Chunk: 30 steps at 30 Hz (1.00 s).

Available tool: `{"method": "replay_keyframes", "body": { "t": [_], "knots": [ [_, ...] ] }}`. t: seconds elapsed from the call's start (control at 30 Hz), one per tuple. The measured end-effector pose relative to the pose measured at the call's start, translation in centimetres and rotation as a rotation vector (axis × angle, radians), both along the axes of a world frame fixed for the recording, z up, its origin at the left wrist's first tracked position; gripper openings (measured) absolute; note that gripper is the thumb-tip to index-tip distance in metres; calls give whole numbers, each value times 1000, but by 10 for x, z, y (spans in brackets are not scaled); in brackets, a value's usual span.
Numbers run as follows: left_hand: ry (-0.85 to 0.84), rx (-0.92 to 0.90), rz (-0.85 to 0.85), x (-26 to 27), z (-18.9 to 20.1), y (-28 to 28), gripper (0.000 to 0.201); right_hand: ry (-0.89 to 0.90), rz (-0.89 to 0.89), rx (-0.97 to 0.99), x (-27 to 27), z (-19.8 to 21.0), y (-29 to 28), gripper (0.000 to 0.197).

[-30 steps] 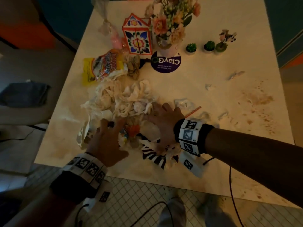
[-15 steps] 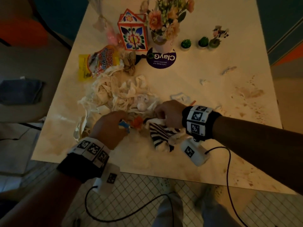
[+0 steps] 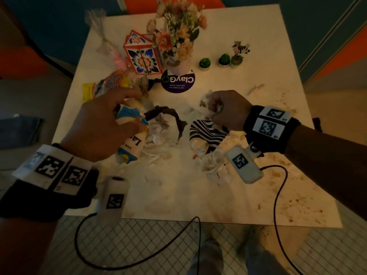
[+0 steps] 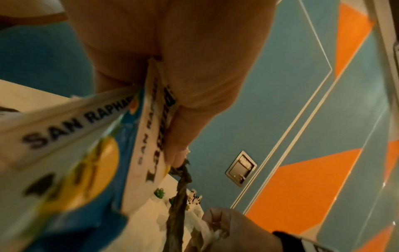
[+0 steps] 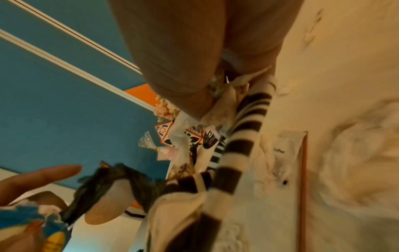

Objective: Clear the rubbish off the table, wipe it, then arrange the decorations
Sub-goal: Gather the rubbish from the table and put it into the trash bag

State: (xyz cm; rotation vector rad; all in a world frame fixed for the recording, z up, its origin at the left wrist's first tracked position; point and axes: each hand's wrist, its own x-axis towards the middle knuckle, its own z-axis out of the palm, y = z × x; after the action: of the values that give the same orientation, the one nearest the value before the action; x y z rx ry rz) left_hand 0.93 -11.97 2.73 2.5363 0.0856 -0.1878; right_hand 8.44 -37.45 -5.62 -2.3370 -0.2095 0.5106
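Observation:
My left hand (image 3: 129, 116) grips a crumpled blue-and-white wrapper (image 3: 130, 141) marked "San Raphael" (image 4: 86, 136), raised over the table's (image 3: 178, 195) near half. A dark twisted strip (image 3: 168, 114) arcs away from the left fingertips (image 4: 177, 158). To the right, my right hand (image 3: 215, 112) is a fist around a black-and-white striped wrapper (image 3: 206, 133) and bits of tissue; the striped wrapper (image 5: 237, 145) hangs from it. Crumpled tissues (image 3: 210, 163) sit below both hands. At the back stand a flower vase (image 3: 178, 36) and a patterned box (image 3: 142, 58).
A purple round coaster (image 3: 177, 81), two small green plants (image 3: 204, 63) and a cow figurine (image 3: 239, 52) stand at the back. A yellow snack packet (image 3: 103, 86) and a cellophane bag (image 3: 111, 50) lie back left. Brown stains (image 3: 288, 195) mark the right side. A coffee sachet (image 5: 282, 150) lies near the striped wrapper.
Both hands closed on rubbish from the pile and rose off the table, moving apart. The blue wrapper went up with the left hand, the striped wrapper with the right.

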Motion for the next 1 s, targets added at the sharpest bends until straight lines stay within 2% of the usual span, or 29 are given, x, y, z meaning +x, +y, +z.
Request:
{"method": "replay_keyframes", "body": {
  "t": [0.07,0.13,0.2,0.3,0.47,0.57,0.63,0.7,0.83,0.9,1.0],
  "knots": [
    [27,25,-53,4,-6,-11,75,2,-53,-13,2,-6,-8,33],
    [25,19,-78,5,-11,-21,83,2,-101,-24,3,-12,-18,31],
    [-3,42,-85,7,-12,-30,68,-6,-126,-32,5,-13,-29,24],
    [-107,122,-93,12,-6,-44,25,-29,-175,-4,6,-4,-44,21],
    [-225,33,-92,23,18,-74,19,-176,-264,46,11,14,-80,40],
    [-257,-31,-140,33,29,-105,21,-250,-324,51,9,23,-115,26],
    [-275,-95,-166,42,30,-132,22,-283,-359,53,6,27,-143,23],
    [-240,-173,-186,51,26,-163,22,-282,-396,47,1,28,-174,28],
    [-180,-263,-217,65,7,-237,22,-288,-495,30,-13,25,-245,24],
    [-134,-329,-245,70,-7,-284,20,-253,-570,42,-22,15,-286,35],
    [-39,-348,-292,77,-38,-361,20,-157,-633,89,-34,-18,-342,37]
  ]
}}
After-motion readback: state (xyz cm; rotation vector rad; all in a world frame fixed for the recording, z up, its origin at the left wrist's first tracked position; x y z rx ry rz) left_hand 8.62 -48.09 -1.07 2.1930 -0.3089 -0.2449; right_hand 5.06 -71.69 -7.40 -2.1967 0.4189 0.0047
